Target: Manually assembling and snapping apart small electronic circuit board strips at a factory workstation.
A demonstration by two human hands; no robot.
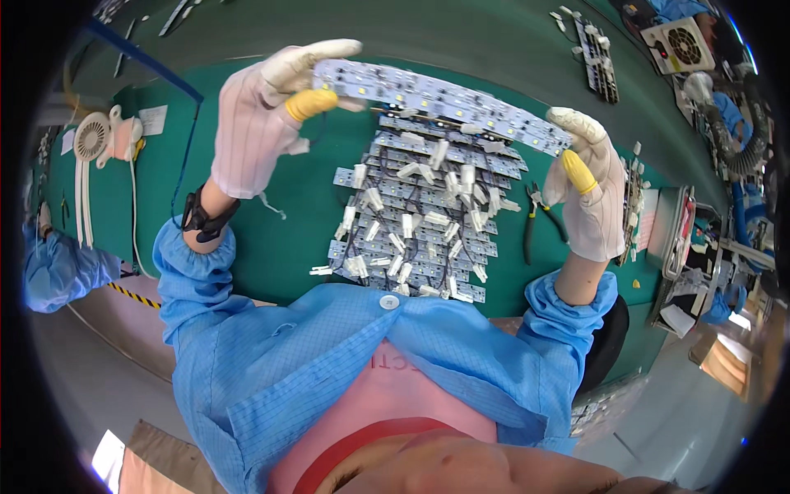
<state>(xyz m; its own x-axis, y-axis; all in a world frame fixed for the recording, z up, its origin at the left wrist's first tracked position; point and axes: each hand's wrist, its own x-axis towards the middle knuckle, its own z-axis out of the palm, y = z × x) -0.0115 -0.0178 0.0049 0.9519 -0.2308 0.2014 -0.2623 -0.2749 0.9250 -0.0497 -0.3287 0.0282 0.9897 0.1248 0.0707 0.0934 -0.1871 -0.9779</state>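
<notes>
Between my two gloved hands a long white LED circuit board [444,100] is held up, slanting down to the right, its small yellowish LEDs facing me. My left hand [284,95] pinches its left end, a yellow cot on one finger. At the right end my right hand [584,156] grips the board, also with a yellow fingertip cover. Under the board lies a stack of similar LED boards [387,189] in overlapping rows, with many white plug connectors and dark wires on top. A black strap circles my left wrist.
Pliers [535,216] with dark green handles lie right of the stack. A small white fan [92,137] stands at the left by a blue frame [148,58]. More boards [596,62] lie at the far right, near a boxed fan unit [681,45]. Another person's blue sleeve [70,272] shows at left.
</notes>
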